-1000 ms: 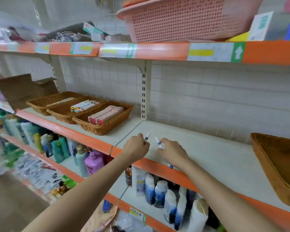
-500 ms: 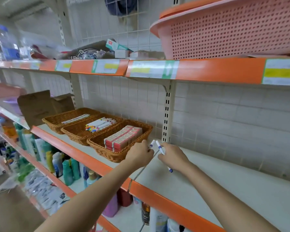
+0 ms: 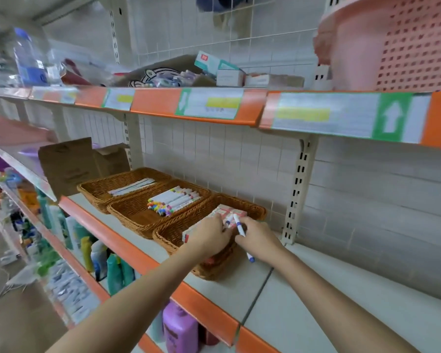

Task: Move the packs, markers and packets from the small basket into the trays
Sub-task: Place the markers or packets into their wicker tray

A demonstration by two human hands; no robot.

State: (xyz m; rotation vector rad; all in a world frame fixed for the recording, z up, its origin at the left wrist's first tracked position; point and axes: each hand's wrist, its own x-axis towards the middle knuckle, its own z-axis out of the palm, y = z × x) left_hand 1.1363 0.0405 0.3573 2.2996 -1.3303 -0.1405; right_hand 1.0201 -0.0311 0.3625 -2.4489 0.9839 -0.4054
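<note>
Markers are held in both hands above the right tray (image 3: 255,210) — one in each. The right marker (image 3: 241,231) is gripped by the right hand (image 3: 259,240): its white barrel rises past the knuckles and tilts toward the left hand, while its blue end (image 3: 250,258) sticks out below the palm. The fingers of this hand are curled round the barrel. In the left hand (image 3: 210,234) a second marker (image 3: 228,221) is clenched; only its white tip with a blue band is seen, poking out beside the thumb, and the rest is hidden in the closed fingers. The two tips lie just beside each other, over the packs (image 3: 231,212) — red and white boxes filling the right tray.

Three wicker trays are set in a row on the shelf (image 3: 316,301), touching side by side. The middle tray (image 3: 127,212) holds markers with coloured caps (image 3: 172,200), laid in a bunch toward its back half. In the left tray (image 3: 92,187) flat white packets (image 3: 131,187) are laid. Both hands hang over the near end of the right tray, with the left wrist crossing its front rim.

Behind the left tray a cardboard box (image 3: 69,166) is stood. On the upper shelf a pink perforated basket (image 3: 392,42) is placed at the right, and small boxes (image 3: 219,68) are scattered at the middle. Bottles (image 3: 112,271) are lined up on the shelf below.
</note>
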